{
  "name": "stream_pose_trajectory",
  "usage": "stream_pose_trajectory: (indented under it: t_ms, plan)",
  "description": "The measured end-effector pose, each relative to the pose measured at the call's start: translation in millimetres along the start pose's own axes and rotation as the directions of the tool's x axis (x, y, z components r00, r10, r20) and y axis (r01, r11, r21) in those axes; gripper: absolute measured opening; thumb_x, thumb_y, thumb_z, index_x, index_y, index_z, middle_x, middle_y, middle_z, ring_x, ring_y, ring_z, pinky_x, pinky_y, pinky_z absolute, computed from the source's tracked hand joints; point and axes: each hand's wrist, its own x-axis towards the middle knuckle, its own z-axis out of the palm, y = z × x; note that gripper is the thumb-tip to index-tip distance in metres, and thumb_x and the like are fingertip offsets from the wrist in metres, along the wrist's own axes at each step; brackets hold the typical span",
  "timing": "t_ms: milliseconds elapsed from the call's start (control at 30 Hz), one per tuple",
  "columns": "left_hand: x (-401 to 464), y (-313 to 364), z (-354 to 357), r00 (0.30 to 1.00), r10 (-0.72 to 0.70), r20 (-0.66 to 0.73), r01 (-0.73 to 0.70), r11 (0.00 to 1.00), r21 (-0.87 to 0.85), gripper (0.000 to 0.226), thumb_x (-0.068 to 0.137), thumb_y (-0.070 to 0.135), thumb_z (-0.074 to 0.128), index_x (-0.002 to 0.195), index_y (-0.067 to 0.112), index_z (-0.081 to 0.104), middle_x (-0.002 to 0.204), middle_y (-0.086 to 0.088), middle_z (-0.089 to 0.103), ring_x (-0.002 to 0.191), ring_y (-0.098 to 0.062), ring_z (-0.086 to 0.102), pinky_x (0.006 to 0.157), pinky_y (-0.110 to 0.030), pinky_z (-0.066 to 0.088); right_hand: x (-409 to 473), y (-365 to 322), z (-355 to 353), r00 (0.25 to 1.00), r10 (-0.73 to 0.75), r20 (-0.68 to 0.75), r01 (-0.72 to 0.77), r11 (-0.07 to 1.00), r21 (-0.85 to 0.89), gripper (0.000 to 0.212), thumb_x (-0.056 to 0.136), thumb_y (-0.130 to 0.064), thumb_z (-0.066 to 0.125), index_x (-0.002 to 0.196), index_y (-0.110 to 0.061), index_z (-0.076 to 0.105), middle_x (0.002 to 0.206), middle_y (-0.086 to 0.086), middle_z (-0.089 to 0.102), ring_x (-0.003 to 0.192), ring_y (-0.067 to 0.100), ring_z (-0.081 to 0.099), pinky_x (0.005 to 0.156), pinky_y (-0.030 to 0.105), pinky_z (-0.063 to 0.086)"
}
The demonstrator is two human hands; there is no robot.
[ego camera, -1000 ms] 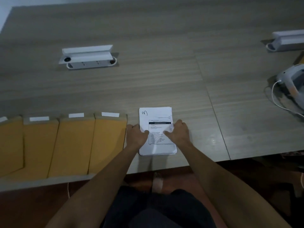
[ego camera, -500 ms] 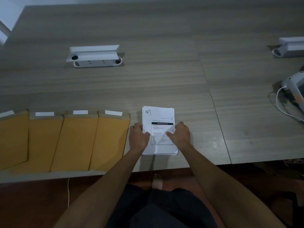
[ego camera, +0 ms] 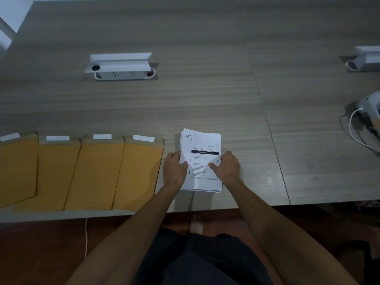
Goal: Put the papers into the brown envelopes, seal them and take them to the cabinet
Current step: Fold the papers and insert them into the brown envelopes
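At the near edge of the wooden table (ego camera: 205,95), you hold a stack of papers (ego camera: 202,145) between both hands. Your left hand (ego camera: 173,170) grips the stack's left edge, thumb laid over the top sheet; your right hand (ego camera: 227,167) grips the right edge, thumb pressed onto the printed text. The stack lies flat with its long axis running away from you, its top edge, marked with a handwritten "3", pointing toward the far side. Just left of the papers, four brown envelopes (ego camera: 96,171) lie side by side in a row, overlapping slightly, long axes also running away from you, flaps open at the far end with white strips showing. Farther off, left of and beyond the papers, a white power strip (ego camera: 121,67) sits crosswise. A white device (ego camera: 370,108) with a cable lies well right of the papers.
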Motion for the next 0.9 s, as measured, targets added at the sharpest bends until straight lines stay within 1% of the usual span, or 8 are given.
stream_pose_trajectory:
  t_ms: [133, 333, 500, 567, 667, 733, 833, 900]
  plan:
    - [0, 5, -3, 0.998, -0.051, -0.034, 0.045, 0.987, -0.152, 0.020, 0.085, 0.006, 0.067, 0.100, 0.012, 0.057, 0.097, -0.004, 0.065, 0.084, -0.018, 0.062, 0.073, -0.033, 0.054, -1, 0, 0, 1.000, -0.001, 0.009, 0.001, 1.000, 0.009, 0.060, 0.073, -0.035, 0.081, 0.112, -0.003, 0.049, 0.111, 0.015, 0.061, 0.104, 0.029, 0.059, 0.086, 0.040, 0.051]
    - [8, 14, -4, 0.990, -0.117, 0.073, 0.125, 0.985, -0.116, 0.013, 0.093, 0.007, 0.056, 0.102, 0.002, 0.064, 0.104, -0.011, 0.062, 0.086, -0.018, 0.055, 0.072, -0.023, 0.037, -3, 1, -2, 1.000, -0.021, 0.021, 0.021, 1.000, 0.018, 0.058, 0.074, -0.033, 0.080, 0.114, -0.004, 0.048, 0.115, 0.014, 0.056, 0.107, 0.028, 0.054, 0.086, 0.035, 0.046]
    - [14, 17, -10, 0.967, -0.212, 0.143, 0.241, 0.942, -0.233, 0.021, 0.095, 0.004, 0.052, 0.114, 0.001, 0.061, 0.112, -0.010, 0.064, 0.091, -0.018, 0.056, 0.076, -0.026, 0.044, 0, -7, -9, 0.997, -0.066, -0.030, 0.068, 0.997, 0.049, 0.066, 0.072, -0.050, 0.075, 0.122, -0.014, 0.053, 0.119, 0.006, 0.054, 0.114, 0.025, 0.046, 0.095, 0.035, 0.040]
    - [17, 17, -14, 0.951, -0.245, 0.186, 0.293, 0.906, -0.306, 0.024, 0.095, 0.004, 0.051, 0.117, 0.005, 0.059, 0.117, -0.010, 0.065, 0.098, -0.021, 0.059, 0.082, -0.032, 0.049, 4, -13, -13, 0.999, -0.043, -0.024, 0.047, 0.978, 0.203, 0.061, 0.067, -0.054, 0.075, 0.115, -0.019, 0.058, 0.110, 0.000, 0.064, 0.107, 0.023, 0.055, 0.093, 0.039, 0.048]
    - [22, 18, -22, 0.928, -0.268, 0.258, 0.356, 0.843, -0.403, 0.022, 0.095, 0.005, 0.049, 0.114, 0.011, 0.058, 0.117, -0.004, 0.065, 0.099, -0.022, 0.062, 0.085, -0.036, 0.052, 6, -27, -19, 0.998, -0.038, 0.045, 0.015, 0.904, 0.427, 0.040, 0.075, -0.034, 0.079, 0.108, -0.017, 0.064, 0.103, -0.001, 0.071, 0.093, 0.018, 0.067, 0.086, 0.036, 0.055]
    - [23, 19, -29, 0.921, -0.257, 0.292, 0.371, 0.804, -0.464, 0.020, 0.095, 0.007, 0.054, 0.113, 0.014, 0.057, 0.116, 0.000, 0.064, 0.099, -0.020, 0.062, 0.082, -0.035, 0.050, 7, -37, -21, 0.995, -0.050, 0.084, 0.003, 0.878, 0.478, 0.034, 0.079, -0.025, 0.077, 0.109, -0.015, 0.065, 0.103, -0.001, 0.070, 0.094, 0.017, 0.067, 0.085, 0.033, 0.055]
    - [26, 18, -39, 0.934, -0.243, 0.261, 0.344, 0.805, -0.483, 0.034, 0.090, 0.015, 0.066, 0.123, 0.014, 0.057, 0.117, 0.002, 0.064, 0.102, -0.021, 0.063, 0.087, -0.039, 0.052, 8, -47, -15, 0.988, -0.051, 0.144, -0.038, 0.831, 0.555, 0.030, 0.078, -0.020, 0.078, 0.104, -0.018, 0.064, 0.102, 0.000, 0.071, 0.093, 0.018, 0.068, 0.088, 0.038, 0.056]
    - [29, 15, -46, 0.942, -0.248, 0.227, 0.329, 0.815, -0.476, 0.036, 0.089, 0.014, 0.067, 0.124, 0.013, 0.057, 0.113, 0.003, 0.063, 0.100, -0.020, 0.062, 0.085, -0.036, 0.052, 8, -51, -9, 0.975, -0.079, 0.208, -0.059, 0.811, 0.582, 0.031, 0.077, -0.019, 0.078, 0.104, -0.021, 0.064, 0.105, -0.001, 0.070, 0.095, 0.018, 0.068, 0.090, 0.042, 0.055]
